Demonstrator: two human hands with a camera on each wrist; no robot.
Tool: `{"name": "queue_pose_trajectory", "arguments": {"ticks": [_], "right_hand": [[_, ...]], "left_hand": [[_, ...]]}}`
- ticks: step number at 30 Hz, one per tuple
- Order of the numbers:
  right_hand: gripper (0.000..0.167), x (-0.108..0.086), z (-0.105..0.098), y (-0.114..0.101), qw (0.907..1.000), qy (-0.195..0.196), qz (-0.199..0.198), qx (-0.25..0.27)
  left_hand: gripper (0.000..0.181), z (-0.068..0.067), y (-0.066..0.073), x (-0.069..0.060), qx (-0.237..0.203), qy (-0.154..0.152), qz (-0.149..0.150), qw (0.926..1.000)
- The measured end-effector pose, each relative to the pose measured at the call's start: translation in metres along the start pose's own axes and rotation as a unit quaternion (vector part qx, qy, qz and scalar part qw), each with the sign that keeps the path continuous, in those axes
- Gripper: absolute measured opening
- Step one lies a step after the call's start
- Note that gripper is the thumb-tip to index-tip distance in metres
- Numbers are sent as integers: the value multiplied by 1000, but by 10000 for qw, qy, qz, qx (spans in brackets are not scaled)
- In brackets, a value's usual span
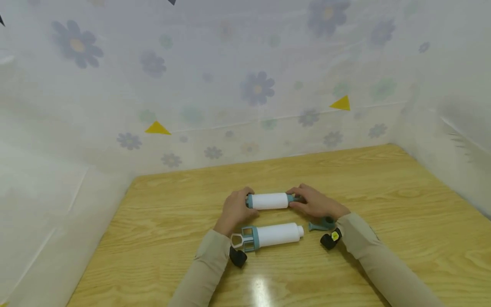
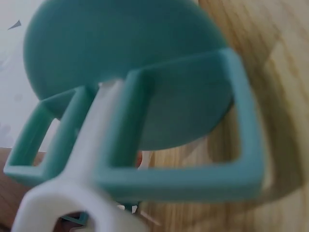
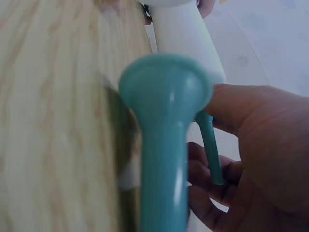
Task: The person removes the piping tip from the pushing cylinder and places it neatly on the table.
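A white tube [image 1: 269, 201] with teal ends is lying level between two hands, slightly below and right of the head view's middle; whether it is touching the table [image 1: 153, 221], I cannot tell. The fingers of the left hand [image 1: 235, 208] are gripping its left end; those of the right hand [image 1: 316, 202] are pinching its right end, where a thin teal spout [image 3: 211, 150] is showing. Lower in the frame, a second white tube [image 1: 278, 234] is resting on the table, its teal frame [image 1: 251, 244] facing left. To its right, a teal flared piece [image 1: 316, 226] is lying near the right wrist. Flowered sheeting [image 1: 215, 76] is filling the upper part.
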State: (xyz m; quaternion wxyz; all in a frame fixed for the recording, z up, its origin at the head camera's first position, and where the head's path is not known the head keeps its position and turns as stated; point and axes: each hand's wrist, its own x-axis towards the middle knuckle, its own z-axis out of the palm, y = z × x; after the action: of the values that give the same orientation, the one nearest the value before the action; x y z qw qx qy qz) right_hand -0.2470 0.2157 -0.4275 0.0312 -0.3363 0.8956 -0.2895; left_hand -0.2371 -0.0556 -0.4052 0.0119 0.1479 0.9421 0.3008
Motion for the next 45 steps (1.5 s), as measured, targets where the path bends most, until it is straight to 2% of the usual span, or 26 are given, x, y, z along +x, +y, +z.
{"name": "queue_pose_trajectory", "arguments": {"ticks": [7, 11, 15, 22, 25, 27, 32, 34, 39, 45], "right_hand": [[36, 0, 3, 8, 9993, 75, -29, 363], [35, -1, 4, 10, 9991, 80, -69, 408], [34, -1, 4, 12, 9988, 30, -3, 482], [32, -4, 0, 9, 9988, 46, 88, 482], [31, -5, -6, 5, 9985, 61, 171, 515], [31, -7, -12, 3, 9968, 35, 234, 764], [29, -7, -28, -2, 9809, -155, 188, 1930], [28, -7, -31, -2, 9735, -167, 191, 2275], [27, -8, -33, -5, 9655, -23, 363, 2579], [25, -8, -35, -11, 9626, 223, 406, 2669]], "left_hand": [[59, -1, 0, 1, 296, -188, -72, 9994], [59, -2, 0, 0, 538, -254, -79, 9982], [58, -3, 0, -1, 580, -268, -152, 9978], [58, -3, 0, -1, 221, -222, -220, 9993], [60, -7, -3, 1, -50, -207, -63, 9998], [61, -13, -4, 3, -329, -186, 72, 9993], [62, -28, 0, 2, -981, -190, 275, 9946], [61, -32, 2, 1, -1097, -212, 317, 9932], [58, -35, 4, -1, -1227, -188, 281, 9919], [56, -39, 8, -3, -1409, -133, 112, 9899]]}}
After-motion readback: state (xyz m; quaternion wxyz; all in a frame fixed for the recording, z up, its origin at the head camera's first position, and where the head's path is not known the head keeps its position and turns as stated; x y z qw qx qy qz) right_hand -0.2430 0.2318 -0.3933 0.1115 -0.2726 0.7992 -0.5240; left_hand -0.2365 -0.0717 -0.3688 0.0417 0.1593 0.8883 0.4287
